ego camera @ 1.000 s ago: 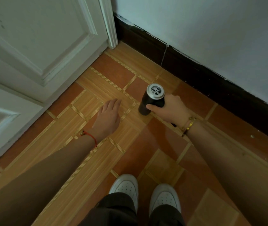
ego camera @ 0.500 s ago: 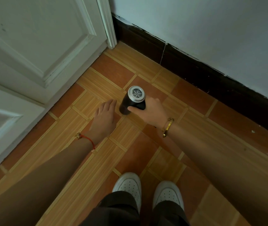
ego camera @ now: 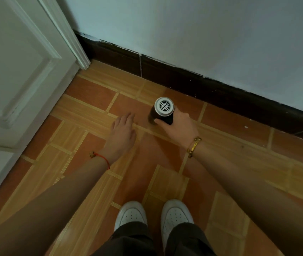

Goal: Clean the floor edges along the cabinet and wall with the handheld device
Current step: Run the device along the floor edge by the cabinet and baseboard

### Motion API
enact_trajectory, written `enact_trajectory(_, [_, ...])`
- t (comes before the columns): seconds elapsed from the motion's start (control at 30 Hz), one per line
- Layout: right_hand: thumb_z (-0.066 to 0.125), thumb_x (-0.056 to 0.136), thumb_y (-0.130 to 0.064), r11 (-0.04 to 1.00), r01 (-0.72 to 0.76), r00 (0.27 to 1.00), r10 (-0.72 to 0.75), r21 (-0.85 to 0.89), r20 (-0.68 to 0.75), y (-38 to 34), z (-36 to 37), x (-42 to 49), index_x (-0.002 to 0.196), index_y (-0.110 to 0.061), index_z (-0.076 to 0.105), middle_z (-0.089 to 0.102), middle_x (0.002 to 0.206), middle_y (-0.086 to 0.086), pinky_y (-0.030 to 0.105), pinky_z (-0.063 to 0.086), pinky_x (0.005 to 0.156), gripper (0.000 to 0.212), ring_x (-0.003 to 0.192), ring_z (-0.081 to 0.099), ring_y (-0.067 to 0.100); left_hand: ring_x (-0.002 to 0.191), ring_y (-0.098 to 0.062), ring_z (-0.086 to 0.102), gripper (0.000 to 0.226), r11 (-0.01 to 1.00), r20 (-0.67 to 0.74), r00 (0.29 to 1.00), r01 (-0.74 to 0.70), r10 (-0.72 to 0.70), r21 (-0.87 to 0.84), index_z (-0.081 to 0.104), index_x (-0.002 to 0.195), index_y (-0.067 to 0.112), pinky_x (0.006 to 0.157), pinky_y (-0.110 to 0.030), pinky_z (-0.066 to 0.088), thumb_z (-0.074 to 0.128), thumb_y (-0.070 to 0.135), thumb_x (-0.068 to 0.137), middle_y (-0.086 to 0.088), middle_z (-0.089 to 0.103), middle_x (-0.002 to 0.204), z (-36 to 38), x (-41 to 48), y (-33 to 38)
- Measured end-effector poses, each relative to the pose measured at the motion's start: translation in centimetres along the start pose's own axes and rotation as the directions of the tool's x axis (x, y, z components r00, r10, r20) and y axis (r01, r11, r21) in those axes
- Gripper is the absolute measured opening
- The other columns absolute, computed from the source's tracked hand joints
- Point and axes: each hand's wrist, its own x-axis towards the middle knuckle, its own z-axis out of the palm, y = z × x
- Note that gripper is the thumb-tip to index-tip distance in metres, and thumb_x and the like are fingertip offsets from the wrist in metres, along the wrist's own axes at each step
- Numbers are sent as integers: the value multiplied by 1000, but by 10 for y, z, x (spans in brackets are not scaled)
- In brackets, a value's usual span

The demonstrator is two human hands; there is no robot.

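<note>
The right hand (ego camera: 179, 126) wraps around the black cylindrical handheld device with a silver grilled end (ego camera: 162, 110), at twelve o'clock from the white shoes (ego camera: 154, 215), near the dark baseboard (ego camera: 211, 89). The left hand (ego camera: 122, 135) spreads flat, empty, at its nine o'clock.

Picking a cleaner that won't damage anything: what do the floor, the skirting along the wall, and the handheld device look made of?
Floor: likely glazed ceramic tile, judging by its grout-like lines and soft sheen. Skirting: dark glossy tile, probably, with a vertical joint. Handheld device: black, probably plastic body; silvery, metal-looking grille end.
</note>
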Motion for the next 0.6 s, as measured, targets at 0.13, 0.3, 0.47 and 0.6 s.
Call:
enact_trajectory(0.13, [61,83,-58,992,-130,985,130,10,-111,30,-22,-11,134,-15,46,67,118,7,41,57,79,68,105,64,26,144,-34,28,63,996,11,996,-84,84,-12,23,154,10,118,-51,26,48,13,95,-12,29,158,7,13,32])
enact_trajectory(0.3, [63,82,-56,965,-247,943,261,92,-205,71,-52,-31,133,-13,48,67,118,8,42,57,83,68,105,64,25,139,-34,34,62,983,31,983,-179,180,-45,29,151,8,115,-49,31,50,11,93,-13,32,155,22,23,80])
enact_trajectory(0.47, [65,81,-54,937,-309,915,340,163,-219,104,-76,-51,128,-14,53,67,117,6,42,56,86,63,109,63,23,146,-33,25,66,952,84,949,-300,305,-66,27,152,6,120,-49,23,54,10,92,-15,31,156,40,29,123])
enact_trajectory(0.6, [65,82,-52,916,-361,874,398,177,-280,127,-88,-67,126,-13,54,68,114,4,38,57,81,60,104,64,21,147,-33,22,67,926,128,919,-361,373,-108,24,153,6,120,-50,23,53,8,92,-15,28,157,52,33,152])
